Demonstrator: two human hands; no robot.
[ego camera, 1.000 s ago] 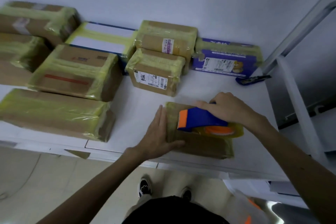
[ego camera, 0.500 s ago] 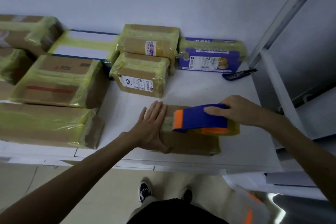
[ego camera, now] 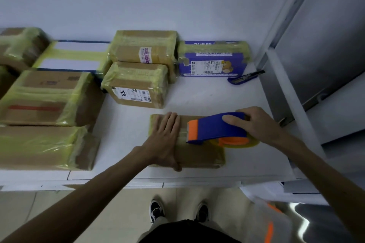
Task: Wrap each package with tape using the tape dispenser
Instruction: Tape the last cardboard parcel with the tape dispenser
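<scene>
- Package (ego camera: 199,156): lies flat at the table's (ego camera: 197,100) near edge, right of centre; yellow tape (ego camera: 152,126) shows at its left end.
- Left hand (ego camera: 165,140): spread flat on the left part of the package top, fingers straight and together, thumb down the near side; judged a hold-down, so the package does not slide under the tape's pull.
- Right hand (ego camera: 256,124): clamped on the dispenser (ego camera: 215,128), fingers curled over its blue body; the grip sits far back, which would leave the nose free to run.
- Dispenser: orange nose rests on the package top, pointing left, just beside the left fingertips (ego camera: 173,117); the roll (ego camera: 237,143) overhangs the right end.
- Step in hand (judgement): a strip is being run along the top; whether tape is stuck at the nose cannot be told.
- Taped boxes (ego camera: 49,96): ranged left and far, all showing yellow wrap; presumably finished and set aside to leave working room.
- Knife (ego camera: 245,77): far right, well apart from both hands.
- Risk: the nose sits close to the left fingers; the cutter edge could catch them.
</scene>
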